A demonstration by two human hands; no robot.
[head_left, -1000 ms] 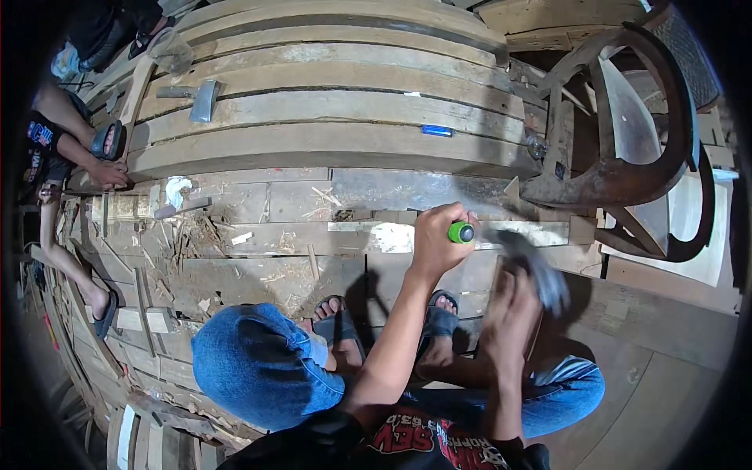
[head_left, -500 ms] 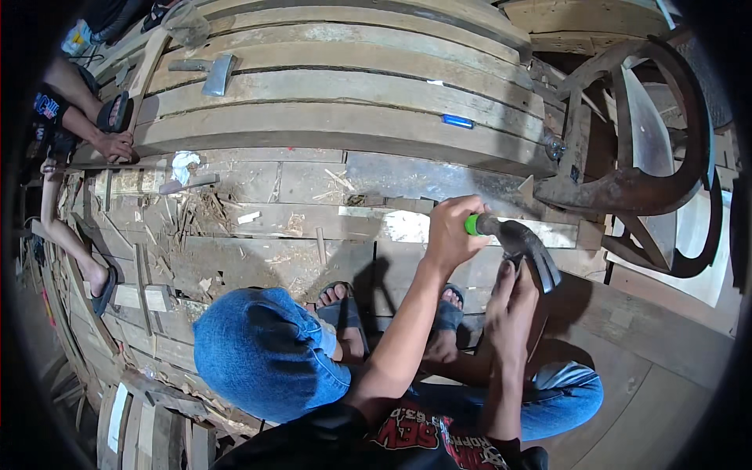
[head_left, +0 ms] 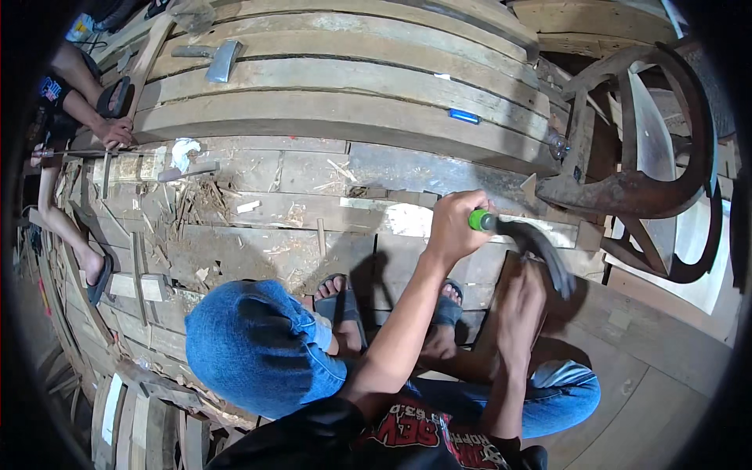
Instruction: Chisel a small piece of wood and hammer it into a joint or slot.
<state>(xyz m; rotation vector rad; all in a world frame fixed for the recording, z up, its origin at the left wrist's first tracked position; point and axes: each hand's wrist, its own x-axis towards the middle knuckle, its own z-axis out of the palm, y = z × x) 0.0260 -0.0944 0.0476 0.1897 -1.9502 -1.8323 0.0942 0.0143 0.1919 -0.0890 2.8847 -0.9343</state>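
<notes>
Hammer (head_left: 546,251) has shifted slightly R, off the end of the green-handled tool (head_left: 479,220), vs. a moment ago. L hand (head_left: 454,229) is in a tight fist round that tool, butt end showing at R of the fist; its tip's hidden, can't tell what it meets. R hand (head_left: 521,307), R of & nearer the body than the tool, is curled on the hammer, whose handle's mostly hidden. Rel. to the tool: small blue item (head_left: 464,116) beyond it, on wood beams (head_left: 337,111); hatchet (head_left: 223,63) far L & beyond, same beams; curved dk. wood frame (head_left: 627,196) at R; co-worker's hand (head_left: 115,131) far L.
</notes>
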